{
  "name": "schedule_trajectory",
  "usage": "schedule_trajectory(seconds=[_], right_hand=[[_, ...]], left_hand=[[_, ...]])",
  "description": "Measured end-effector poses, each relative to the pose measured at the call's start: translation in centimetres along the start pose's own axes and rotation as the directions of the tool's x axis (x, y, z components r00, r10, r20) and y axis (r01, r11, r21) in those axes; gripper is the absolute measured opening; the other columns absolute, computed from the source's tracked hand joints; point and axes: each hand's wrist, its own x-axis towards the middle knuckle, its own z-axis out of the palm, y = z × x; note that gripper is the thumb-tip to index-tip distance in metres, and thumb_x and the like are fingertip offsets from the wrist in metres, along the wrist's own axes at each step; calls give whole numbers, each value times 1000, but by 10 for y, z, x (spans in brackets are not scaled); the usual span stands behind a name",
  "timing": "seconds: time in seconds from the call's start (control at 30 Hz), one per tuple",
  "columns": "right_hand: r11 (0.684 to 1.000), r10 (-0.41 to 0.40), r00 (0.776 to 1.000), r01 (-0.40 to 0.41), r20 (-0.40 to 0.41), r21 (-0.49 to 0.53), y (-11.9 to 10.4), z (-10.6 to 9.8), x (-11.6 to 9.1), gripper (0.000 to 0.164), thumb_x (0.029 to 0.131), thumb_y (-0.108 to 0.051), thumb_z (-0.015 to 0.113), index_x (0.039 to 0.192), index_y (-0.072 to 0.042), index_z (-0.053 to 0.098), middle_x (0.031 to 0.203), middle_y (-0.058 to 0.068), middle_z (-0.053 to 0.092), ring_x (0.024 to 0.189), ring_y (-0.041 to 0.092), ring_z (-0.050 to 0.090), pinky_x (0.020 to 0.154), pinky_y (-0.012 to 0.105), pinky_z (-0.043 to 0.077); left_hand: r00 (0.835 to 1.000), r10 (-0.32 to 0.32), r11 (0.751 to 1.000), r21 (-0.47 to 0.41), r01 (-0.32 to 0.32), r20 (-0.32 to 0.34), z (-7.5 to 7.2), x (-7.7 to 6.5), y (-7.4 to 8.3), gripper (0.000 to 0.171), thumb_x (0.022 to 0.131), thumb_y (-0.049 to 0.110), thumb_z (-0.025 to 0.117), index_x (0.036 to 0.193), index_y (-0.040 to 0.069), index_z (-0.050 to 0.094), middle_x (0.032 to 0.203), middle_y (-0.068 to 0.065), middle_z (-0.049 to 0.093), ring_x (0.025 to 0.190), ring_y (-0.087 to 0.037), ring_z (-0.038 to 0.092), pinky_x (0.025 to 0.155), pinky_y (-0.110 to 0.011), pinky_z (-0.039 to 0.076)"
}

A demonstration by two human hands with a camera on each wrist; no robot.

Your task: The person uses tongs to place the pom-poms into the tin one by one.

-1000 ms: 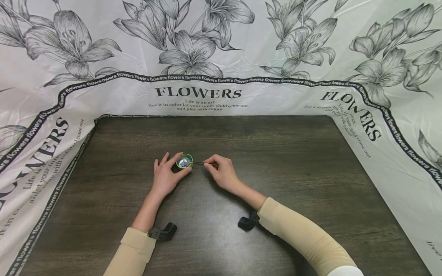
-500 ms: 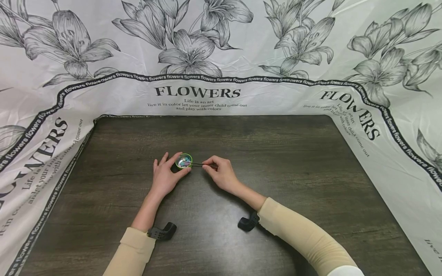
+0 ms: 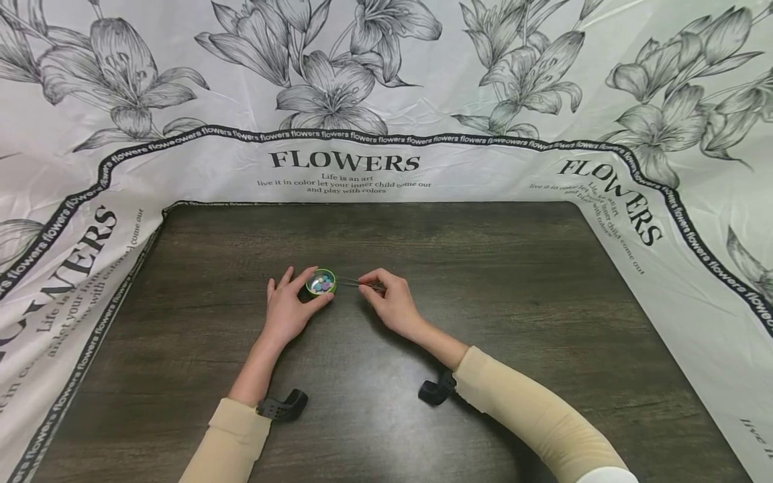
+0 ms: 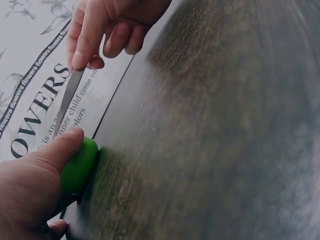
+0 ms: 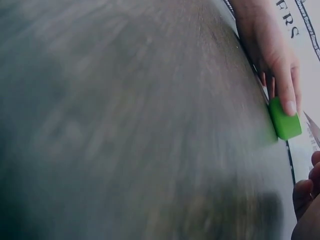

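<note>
My left hand (image 3: 290, 310) holds a small round green container (image 4: 82, 167) between thumb and fingers. It stands on the dark wooden table. Small flat, shiny pieces (image 3: 324, 284) in blue, purple and white lie inside, seen from above in the head view. To the right of it, my right hand (image 3: 389, 302) pinches slim metal tweezers (image 3: 350, 281) between thumb and fingertips. Their tips point left, at the container's right rim. The left wrist view shows the tweezers' blade side-on, above the left thumb. Whether a piece sits between the tips is too small to tell.
The wooden table (image 3: 483, 268) stretches around both hands. A white cloth (image 3: 513, 168) with printed flowers and lettering borders it at the back and sides. Black wrist mounts (image 3: 284, 406) sit on both forearms.
Half a second ago the tweezers' tips reached over the pieces in the container. Now my right hand has drawn them back slightly right, to the rim. My left hand stays put.
</note>
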Motion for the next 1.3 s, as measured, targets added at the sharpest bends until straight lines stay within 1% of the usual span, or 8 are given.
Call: schedule_trajectory(seconds=[0.07,0.27,0.33,0.57,0.73,0.87,1.1,1.3], right_hand=[[1000,0,1000,0,-20,7,2,-4,-2,14,101,-6,67,113,-2,70,108,10,72,82,17,71,66,25,56],[999,45,996,-43,-82,24,9,-19,-5,17,99,-3,68,115,-1,70,110,12,71,98,24,72,79,29,60],[998,61,993,-59,-98,23,12,-24,-6,18,99,-3,68,117,0,70,111,12,72,100,25,72,80,31,60],[996,88,986,-87,-143,13,21,-40,-11,18,100,-4,67,117,-1,70,112,11,73,103,25,71,82,36,59],[996,88,982,-91,-168,-11,26,-53,-15,16,101,-4,67,115,-1,71,107,12,73,98,25,72,78,32,58],[994,83,977,-96,-195,-59,30,-64,-19,15,101,-5,66,114,-1,72,105,12,73,96,26,73,76,32,58],[983,58,966,-99,-252,-154,41,-82,-27,14,100,-4,66,112,0,72,102,12,74,95,27,73,79,42,60],[950,8,953,-102,-304,-295,47,-89,-35,11,99,-5,68,107,1,74,97,12,74,91,27,72,78,42,60]], left_hand=[[1000,-1,1000,-3,1,-2,0,-1,0,72,90,37,81,151,9,53,143,-29,55,151,-45,22,120,-65,-3],[1000,-6,1000,-8,6,1,0,-1,1,73,90,35,82,151,9,53,142,-30,55,152,-45,21,120,-65,-4],[1000,-8,1000,-8,8,4,0,-1,1,73,90,35,82,151,9,53,141,-29,57,152,-45,22,120,-64,-4],[1000,-11,1000,-13,12,15,1,0,0,72,90,34,81,152,10,52,141,-28,57,152,-43,20,120,-63,-5],[1000,-13,1000,-8,13,16,1,0,-1,73,91,35,81,152,10,52,141,-29,57,152,-44,20,120,-64,-5],[1000,-12,1000,-10,12,17,1,0,-1,73,91,35,81,152,10,52,141,-29,57,152,-44,20,120,-64,-5],[1000,-15,1000,-11,15,17,1,0,0,73,91,35,81,152,9,52,141,-29,56,152,-44,20,120,-64,-5],[1000,-16,1000,-9,16,14,2,1,-1,73,90,36,81,152,10,52,140,-29,57,152,-44,20,120,-64,-5]])
